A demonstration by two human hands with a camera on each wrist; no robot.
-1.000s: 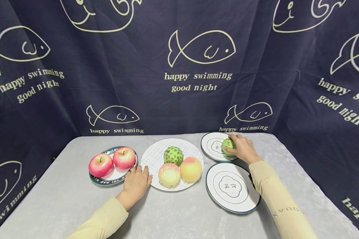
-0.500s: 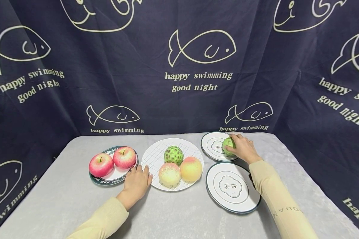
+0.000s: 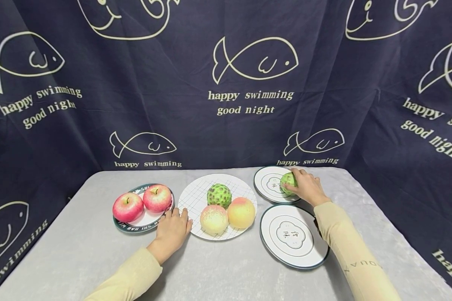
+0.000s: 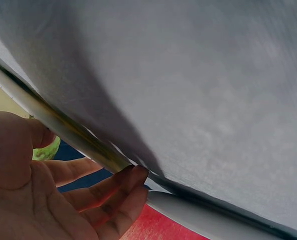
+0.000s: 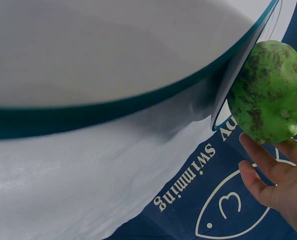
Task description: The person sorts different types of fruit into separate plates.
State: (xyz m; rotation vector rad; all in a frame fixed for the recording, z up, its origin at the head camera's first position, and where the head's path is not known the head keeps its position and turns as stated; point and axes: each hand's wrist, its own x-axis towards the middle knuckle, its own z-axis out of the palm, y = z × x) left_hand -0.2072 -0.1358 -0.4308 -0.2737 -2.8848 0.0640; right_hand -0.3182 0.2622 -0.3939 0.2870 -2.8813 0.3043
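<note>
My right hand [image 3: 308, 187] grips a green sugar apple [image 3: 287, 184] with dark blotches, at the right side of the far-right white plate [image 3: 262, 184]. The right wrist view shows this fruit's bumpy skin [image 5: 268, 92] close against the plate's face, with the fingers around it. My left hand [image 3: 170, 230] rests between the plate of apples and the large white plate [image 3: 190, 196], fingers loosely bent and holding nothing. Seen from the left wrist, its fingertips [image 4: 137, 175] are right by the plate rims. On the large plate sit another sugar apple [image 3: 219, 195] and two peaches [image 3: 214, 219].
Two red apples [image 3: 128, 207] lie on a dark-rimmed plate [image 3: 135, 228] at the left. Nearer me on the right stands a white plate [image 3: 273, 246] with a teal rim, partly under my right sleeve [image 3: 342, 238]. A dark blue fish-print cloth [image 3: 248, 138] hangs behind the grey-covered table.
</note>
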